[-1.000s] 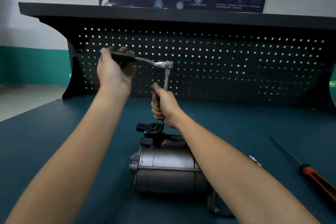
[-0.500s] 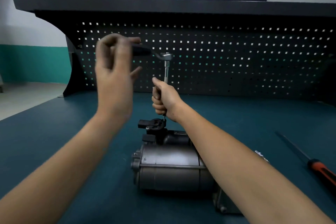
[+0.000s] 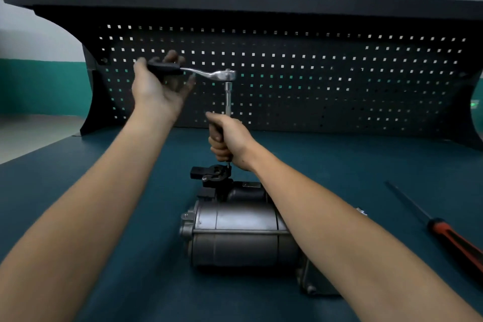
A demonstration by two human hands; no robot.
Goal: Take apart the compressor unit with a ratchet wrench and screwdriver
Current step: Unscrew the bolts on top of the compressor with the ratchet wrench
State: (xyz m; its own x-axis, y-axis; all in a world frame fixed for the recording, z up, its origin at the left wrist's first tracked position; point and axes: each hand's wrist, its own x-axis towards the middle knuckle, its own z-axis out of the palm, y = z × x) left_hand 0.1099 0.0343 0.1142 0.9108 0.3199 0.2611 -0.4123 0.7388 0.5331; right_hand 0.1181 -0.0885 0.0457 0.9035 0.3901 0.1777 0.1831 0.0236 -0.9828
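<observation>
The compressor unit (image 3: 235, 238) lies on its side on the table (image 3: 104, 217), its long axis running left to right, the round end cap facing left and a black fitting (image 3: 211, 174) standing up from its far side. Above that fitting the ratchet wrench (image 3: 209, 74) sits atop an upright extension bar (image 3: 228, 97), handle pointing left and level. The left hand (image 3: 156, 86) holds the handle only loosely between thumb and fingers; the right hand (image 3: 230, 138) is curled round the lower bar just above the fitting. The step looks like loosening a fastener there. To do it well, the right hand should hold the bar plumb so the socket stays seated, while the left takes a firmer hold and swings the handle in a flat arc without tipping. The screwdriver (image 3: 454, 238) lies well to the right of the compressor unit, untouched.
</observation>
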